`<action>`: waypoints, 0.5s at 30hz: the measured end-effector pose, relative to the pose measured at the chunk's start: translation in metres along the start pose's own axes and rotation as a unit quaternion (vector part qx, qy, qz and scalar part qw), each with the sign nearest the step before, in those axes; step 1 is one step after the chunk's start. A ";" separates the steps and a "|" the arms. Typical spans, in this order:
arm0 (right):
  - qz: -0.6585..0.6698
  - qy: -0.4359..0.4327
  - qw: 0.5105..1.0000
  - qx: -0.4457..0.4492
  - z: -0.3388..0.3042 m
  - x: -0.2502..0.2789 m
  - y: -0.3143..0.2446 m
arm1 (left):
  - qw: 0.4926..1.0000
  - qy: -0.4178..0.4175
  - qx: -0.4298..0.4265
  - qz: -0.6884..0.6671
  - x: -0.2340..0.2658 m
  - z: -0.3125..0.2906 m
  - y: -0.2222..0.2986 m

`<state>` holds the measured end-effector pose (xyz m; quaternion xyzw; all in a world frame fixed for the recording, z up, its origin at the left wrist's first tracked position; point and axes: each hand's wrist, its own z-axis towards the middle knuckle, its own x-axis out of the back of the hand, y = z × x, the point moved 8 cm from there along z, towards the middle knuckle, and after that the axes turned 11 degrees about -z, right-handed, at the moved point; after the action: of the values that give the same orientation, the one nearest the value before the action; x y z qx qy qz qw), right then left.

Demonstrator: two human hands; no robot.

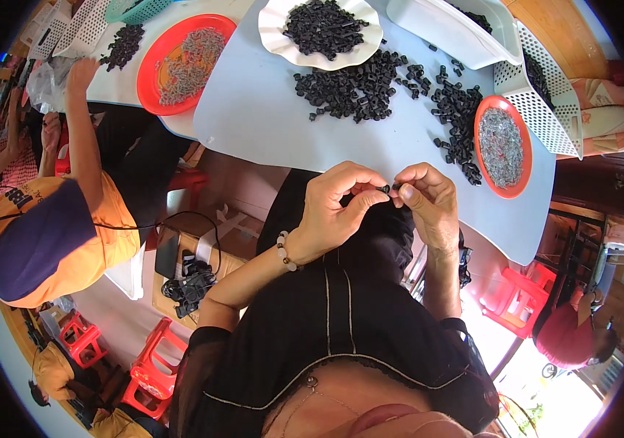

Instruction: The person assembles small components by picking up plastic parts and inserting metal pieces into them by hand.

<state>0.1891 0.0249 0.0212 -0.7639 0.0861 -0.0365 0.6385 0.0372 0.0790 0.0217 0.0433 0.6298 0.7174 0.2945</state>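
Observation:
Just past the table's near edge, above my lap, my left hand (332, 206) pinches a small black plastic part (384, 189) between thumb and fingertips. My right hand (431, 207) holds another small black plastic part (397, 187) the same way. The two parts face each other and are nearly touching; whether they meet is too small to tell. A heap of similar black parts (348, 89) lies on the pale blue table (243, 109) beyond my hands. More of them fill a white scalloped plate (272, 28).
To the right, an orange-red plate (481, 141) holds small clear or metallic pieces. Behind it stand a white perforated basket (564, 109) and a white bin (443, 33). Another red plate (148, 69) sits left. A co-worker in orange and navy (49, 233) works there. Red stools (153, 369) stand around.

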 end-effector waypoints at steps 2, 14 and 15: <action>0.029 0.002 1.000 -0.007 0.000 0.001 0.003 | 0.999 -0.043 0.021 0.024 -0.002 -0.002 -0.003; 0.010 -0.050 0.998 -0.033 0.001 0.001 0.011 | 0.997 -0.059 0.006 0.039 -0.005 -0.002 0.001; 0.006 -0.060 0.998 -0.037 0.000 0.001 0.012 | 0.997 -0.059 0.006 0.039 -0.005 -0.002 0.004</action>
<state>0.1891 0.0224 0.0094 -0.7870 0.0536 0.0160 0.6144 0.0394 0.0751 0.0267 0.1124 0.6136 0.7206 0.3027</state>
